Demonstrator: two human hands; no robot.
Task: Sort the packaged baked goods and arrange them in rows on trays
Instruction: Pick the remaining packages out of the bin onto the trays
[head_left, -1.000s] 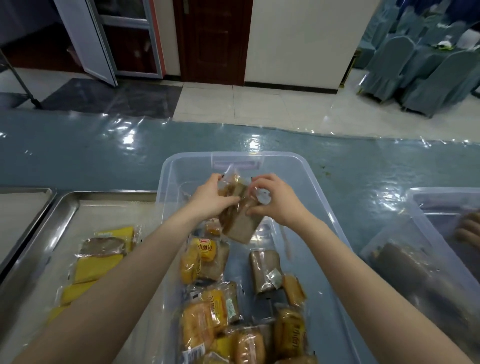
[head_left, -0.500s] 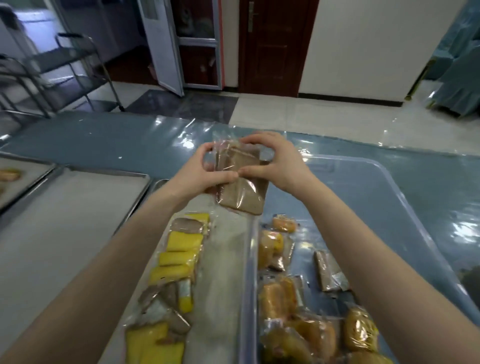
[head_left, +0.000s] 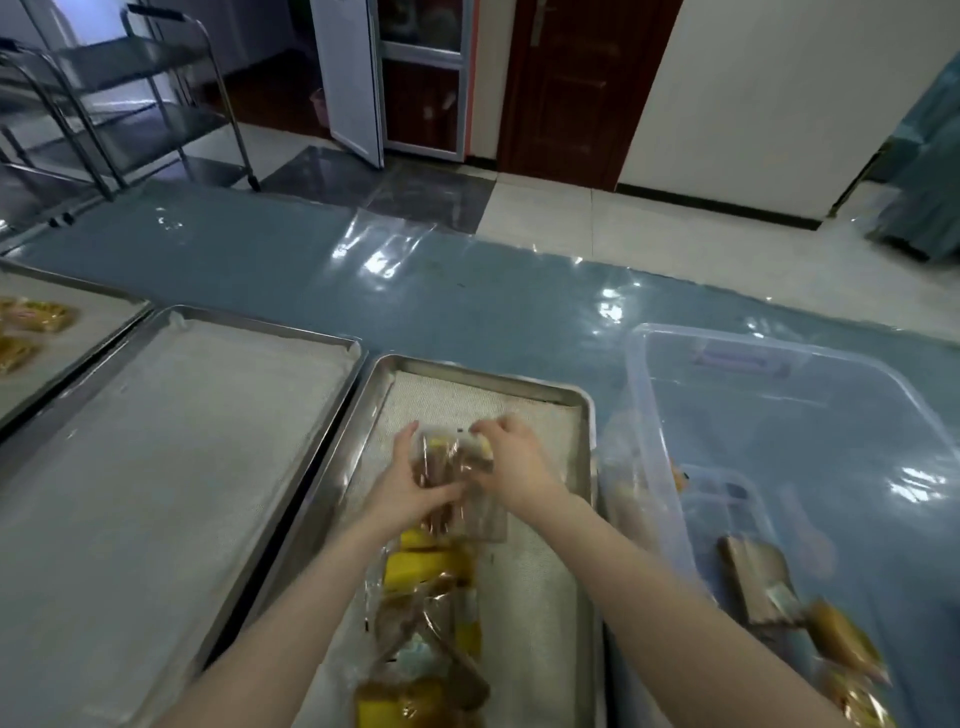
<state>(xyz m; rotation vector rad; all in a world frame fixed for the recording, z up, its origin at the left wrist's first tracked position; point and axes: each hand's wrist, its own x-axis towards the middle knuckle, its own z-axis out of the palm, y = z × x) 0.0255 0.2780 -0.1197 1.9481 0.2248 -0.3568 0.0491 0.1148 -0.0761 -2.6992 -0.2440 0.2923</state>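
Head view: both hands are meeting over the far half of a narrow steel tray (head_left: 483, 375). The left hand (head_left: 410, 486) is curling around the left side of a clear-wrapped brown cake packet (head_left: 444, 467), thumb lying across its front. The right hand (head_left: 514, 467) is pinching the packet's upper right corner, though blur is smearing the fingertips, so the pinch may be catching only the wrapper. The packet is sitting low over the liner, at the far end of a row of yellow and brown cake packets (head_left: 431, 569); contact with the liner is unclear. Just left, a wider lined tray (head_left: 171, 457) is lying. On the right, a clear plastic bin (head_left: 649, 441) is holding another brown packet (head_left: 756, 582) and golden bun packets (head_left: 841, 642).
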